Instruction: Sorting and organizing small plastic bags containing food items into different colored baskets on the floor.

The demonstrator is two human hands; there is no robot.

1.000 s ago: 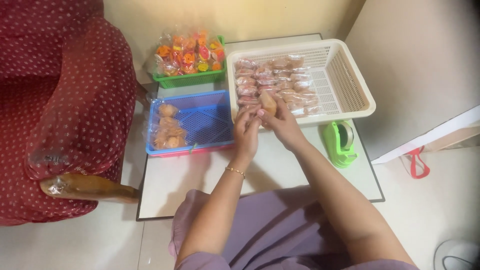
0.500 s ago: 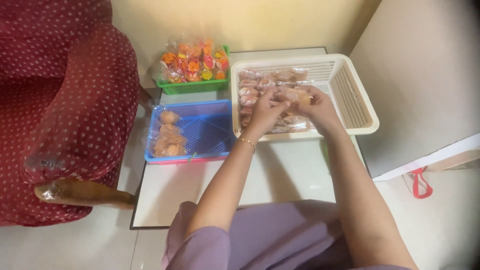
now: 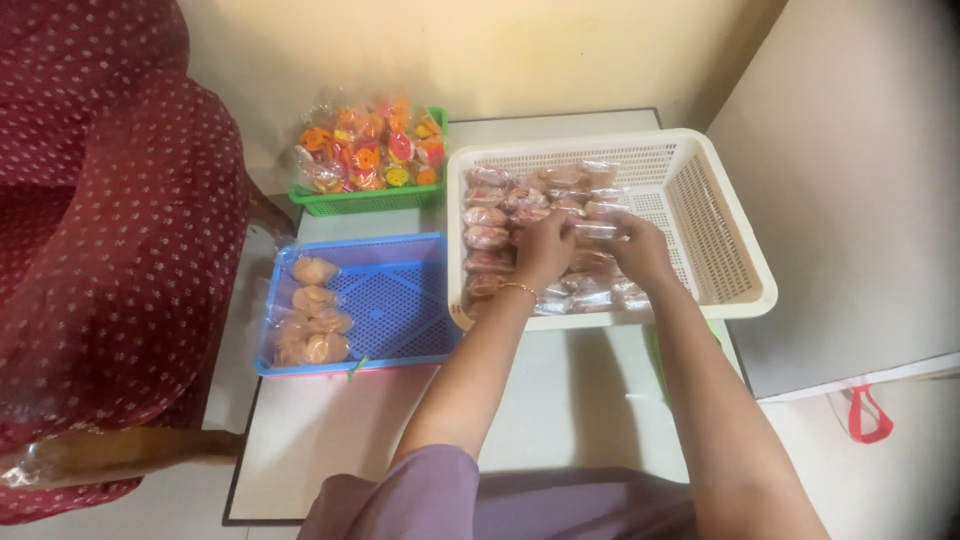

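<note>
Wrapped snack packet (image 3: 592,230) — between both hands

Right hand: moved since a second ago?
Yes. The right hand went from the table in front of the cream basket forward into it, onto the wrapped packets.

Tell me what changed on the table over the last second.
Both hands moved forward from the table edge into the cream basket, carrying the clear-wrapped packet they held. The left hand and right hand now rest on the wrapped packets there; whether either grips one is unclear. The blue tray, green basket and their contents stayed put.
</note>
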